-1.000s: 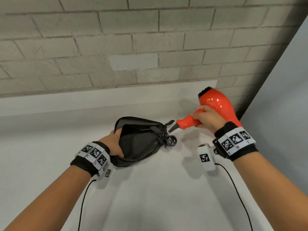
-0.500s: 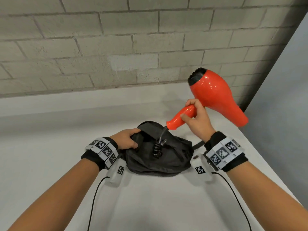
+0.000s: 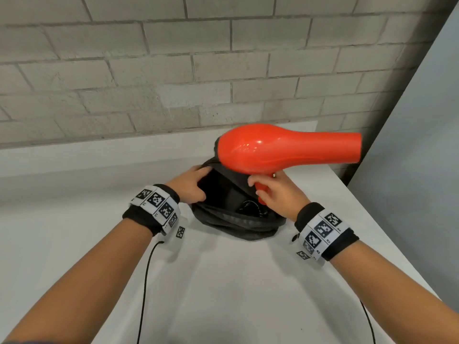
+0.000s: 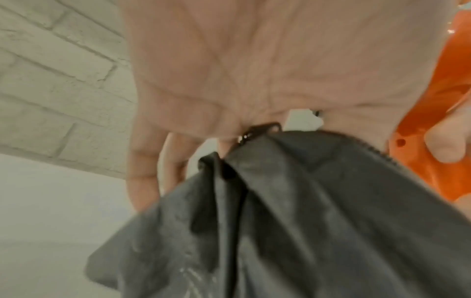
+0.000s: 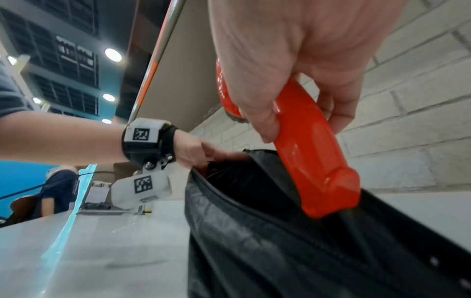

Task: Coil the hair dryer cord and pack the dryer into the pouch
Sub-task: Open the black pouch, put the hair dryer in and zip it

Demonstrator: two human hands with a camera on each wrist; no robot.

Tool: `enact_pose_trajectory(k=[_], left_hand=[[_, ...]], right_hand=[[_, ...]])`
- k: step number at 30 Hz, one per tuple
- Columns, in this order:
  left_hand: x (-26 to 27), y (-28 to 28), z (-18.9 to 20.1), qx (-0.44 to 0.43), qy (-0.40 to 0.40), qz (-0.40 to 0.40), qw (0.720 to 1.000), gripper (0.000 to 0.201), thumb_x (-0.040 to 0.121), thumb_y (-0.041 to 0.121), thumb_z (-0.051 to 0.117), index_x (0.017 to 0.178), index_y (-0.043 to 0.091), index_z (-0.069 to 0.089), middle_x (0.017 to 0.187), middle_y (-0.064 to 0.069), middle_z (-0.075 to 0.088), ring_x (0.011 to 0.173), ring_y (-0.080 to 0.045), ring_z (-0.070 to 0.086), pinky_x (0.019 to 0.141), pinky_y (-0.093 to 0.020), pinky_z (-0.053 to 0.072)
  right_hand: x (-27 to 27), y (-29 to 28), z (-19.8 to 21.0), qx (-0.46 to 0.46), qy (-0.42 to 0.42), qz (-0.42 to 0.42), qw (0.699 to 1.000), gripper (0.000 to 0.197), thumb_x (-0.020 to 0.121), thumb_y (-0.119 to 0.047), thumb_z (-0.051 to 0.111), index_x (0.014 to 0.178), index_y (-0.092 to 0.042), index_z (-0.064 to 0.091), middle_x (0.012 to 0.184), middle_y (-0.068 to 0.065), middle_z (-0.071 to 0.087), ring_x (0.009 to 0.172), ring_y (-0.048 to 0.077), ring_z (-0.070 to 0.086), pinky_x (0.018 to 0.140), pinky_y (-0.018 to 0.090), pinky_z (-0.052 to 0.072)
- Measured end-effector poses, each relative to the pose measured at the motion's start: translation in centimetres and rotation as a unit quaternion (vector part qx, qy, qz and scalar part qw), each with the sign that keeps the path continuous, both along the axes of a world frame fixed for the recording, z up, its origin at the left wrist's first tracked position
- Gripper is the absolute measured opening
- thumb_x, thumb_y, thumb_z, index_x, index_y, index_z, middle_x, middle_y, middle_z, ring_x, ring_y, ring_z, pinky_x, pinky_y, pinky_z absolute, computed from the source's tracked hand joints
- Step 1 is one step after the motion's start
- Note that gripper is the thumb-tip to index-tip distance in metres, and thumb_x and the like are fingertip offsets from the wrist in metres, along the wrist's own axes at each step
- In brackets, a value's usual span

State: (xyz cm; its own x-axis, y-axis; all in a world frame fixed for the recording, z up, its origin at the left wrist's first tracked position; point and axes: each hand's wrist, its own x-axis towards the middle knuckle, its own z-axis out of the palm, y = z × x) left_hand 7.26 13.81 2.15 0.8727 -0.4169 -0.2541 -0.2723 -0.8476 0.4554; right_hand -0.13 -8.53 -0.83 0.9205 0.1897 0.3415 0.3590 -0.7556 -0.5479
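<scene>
Handle-first, my right hand (image 3: 275,192) grips the glossy red plastic hair dryer (image 3: 280,147) over the limp dark fabric pouch (image 3: 236,223); my left hand (image 3: 190,186) pinches its far-left rim open. Slick, rigid shell, I judge: hold the handle.

The hair dryer (image 3: 280,147) has been swung level, its handle lowered into the pouch (image 3: 236,219), where the coiled cord (image 3: 250,207) apparently now lies.

No legible text; perhaps embossed lettering on the hair dryer (image 5: 221,84).
</scene>
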Motion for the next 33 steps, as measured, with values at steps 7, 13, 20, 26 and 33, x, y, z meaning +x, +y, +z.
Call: enact_pose_trajectory(k=[7,13,20,26,33], left_hand=[[0.1,-0.1,0.7,-0.067,-0.029,0.035,0.997,0.060,0.077,-0.006,0.040,0.127,0.024,0.050,0.128,-0.015,0.048,0.117,-0.033,0.048,0.094,-0.032,0.040],[-0.8,-0.1,2.5,-0.218,-0.091,0.075,0.969,0.052,0.075,-0.011,0.044,0.118,0.014,0.060,0.126,-0.013,0.055,0.119,-0.026,0.049,0.097,-0.026,0.036],[-3.3,-2.2,4.6,-0.382,-0.159,0.024,0.910,0.056,0.072,-0.016,0.045,0.105,0.026,0.063,0.106,0.003,0.064,0.106,-0.008,0.057,0.096,-0.012,0.041],[-5.0,-4.6,5.5,-0.518,-0.141,0.009,0.844,0.051,0.075,-0.015,0.054,0.095,0.031,0.061,0.097,0.009,0.065,0.094,0.002,0.062,0.090,-0.013,0.046],[-5.1,-6.3,4.6,-0.593,-0.125,0.047,0.794,0.033,0.082,-0.006,0.055,0.093,0.023,0.067,0.076,0.019,0.071,0.082,0.001,0.064,0.082,-0.013,0.048]], right_hand=[[-0.1,0.5,-0.9,-0.158,0.019,0.063,0.985,0.043,0.070,0.010,0.048,0.092,-0.027,0.054,0.107,0.013,0.054,0.087,0.036,0.050,0.069,0.048,0.051],[-0.1,0.4,-1.2,-0.196,0.022,0.067,0.978,0.037,0.069,0.009,0.043,0.087,-0.019,0.060,0.102,0.016,0.054,0.074,0.037,0.048,0.056,0.035,0.041],[-0.2,0.7,-0.5,-0.275,0.113,0.040,0.954,0.049,0.084,-0.005,0.040,0.124,-0.030,0.051,0.144,0.007,0.031,0.103,0.039,0.042,0.088,0.047,0.043],[-0.6,1.2,-0.1,-0.336,0.167,0.013,0.927,0.056,0.091,-0.009,0.039,0.143,-0.022,0.024,0.152,0.000,0.017,0.117,0.044,0.035,0.094,0.047,0.037],[-1.3,1.6,0.3,-0.349,0.176,0.009,0.920,0.054,0.091,-0.007,0.039,0.142,-0.016,0.024,0.150,0.001,0.019,0.112,0.040,0.037,0.092,0.046,0.038]])
